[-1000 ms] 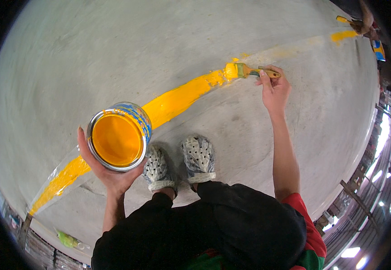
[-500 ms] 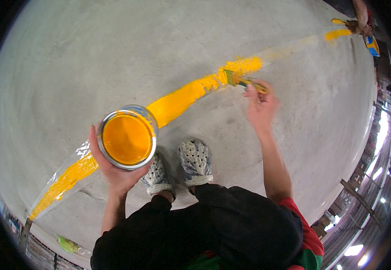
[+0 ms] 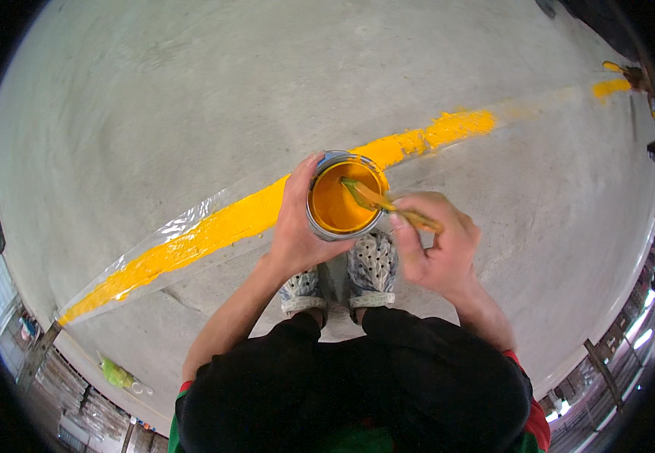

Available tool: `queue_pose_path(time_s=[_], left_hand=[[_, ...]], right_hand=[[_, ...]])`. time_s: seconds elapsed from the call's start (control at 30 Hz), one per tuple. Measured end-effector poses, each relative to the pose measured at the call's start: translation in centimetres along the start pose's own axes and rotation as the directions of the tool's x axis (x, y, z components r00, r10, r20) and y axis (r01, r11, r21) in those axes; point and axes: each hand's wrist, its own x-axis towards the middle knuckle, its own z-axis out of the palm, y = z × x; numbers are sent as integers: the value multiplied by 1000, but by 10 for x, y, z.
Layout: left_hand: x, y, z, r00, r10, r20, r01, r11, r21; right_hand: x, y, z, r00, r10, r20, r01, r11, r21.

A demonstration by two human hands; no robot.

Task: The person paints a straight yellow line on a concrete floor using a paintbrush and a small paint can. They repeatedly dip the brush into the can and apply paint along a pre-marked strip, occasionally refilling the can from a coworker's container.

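My left hand [image 3: 295,226] is wrapped round the side of an open paint can [image 3: 326,160] with yellow-orange paint inside. In my right hand [image 3: 442,240] is a paintbrush [image 3: 376,200], gripped by its yellowish handle. The brush points down into the can; its bristle tips are hidden in or against the paint. Beneath the can a yellow painted stripe [image 3: 229,221] runs across the grey floor [image 3: 192,113], from lower left to upper right. Toward the right end its coat looks rough and patchy.
Clear plastic film [image 3: 184,226] edges the stripe. My patterned clogs [image 3: 373,264] stand just below the can. At the upper right another person [image 3: 603,26] is partly in view near a short yellow patch [image 3: 611,88]. A green bag [image 3: 115,373] lies at lower left.
My right hand has brought the paintbrush from the stripe down into the can. The can, in my left hand, has moved right toward it. The view has shifted as well.
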Motion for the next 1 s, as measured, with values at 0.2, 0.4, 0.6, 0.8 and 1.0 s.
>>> queue_pose_path(time_s=[0.2, 0.4, 0.6, 0.8, 1.0], left_hand=[[9, -10, 5, 999, -37, 36, 34, 995, 98], [6, -19, 4, 989, -146, -8, 145, 971, 190], [-2, -13, -6, 978, -208, 21, 200, 962, 187], [-21, -4, -10, 987, -94, -129, 97, 995, 16], [-29, 0, -21, 987, -110, -115, 109, 994, -10]], right_hand=[[-15, 46, -30, 855, 480, -196, -277, 743, 609], [-21, 133, -45, 788, 524, -323, -292, 780, 553], [-16, 154, -39, 860, 316, -400, -344, 939, 3], [-13, 133, -38, 884, 181, -432, -270, 951, -154], [-12, 134, -31, 886, 192, -422, -297, 934, -199]])
